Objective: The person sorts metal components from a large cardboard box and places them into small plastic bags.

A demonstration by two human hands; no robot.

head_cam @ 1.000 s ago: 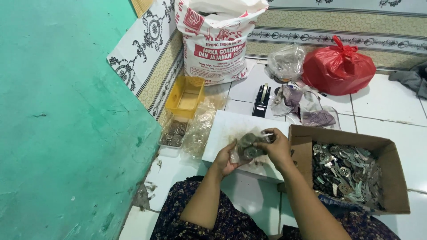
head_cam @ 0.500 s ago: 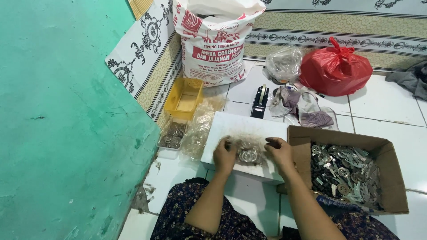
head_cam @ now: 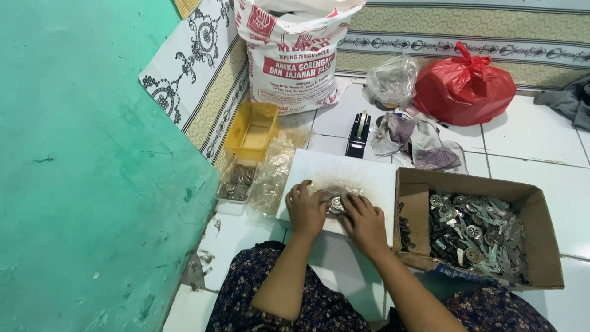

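Both hands [head_cam: 335,212] lower, on board [head_cam: 362,175]

Both hands [head_cam: 335,212] pressed down (side by side).

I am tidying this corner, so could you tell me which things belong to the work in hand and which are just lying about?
In use:
left hand
right hand
small bag of metal parts
white board
cardboard box of parts

Lying about:
red bag
printed sack
yellow tray
tape dispenser
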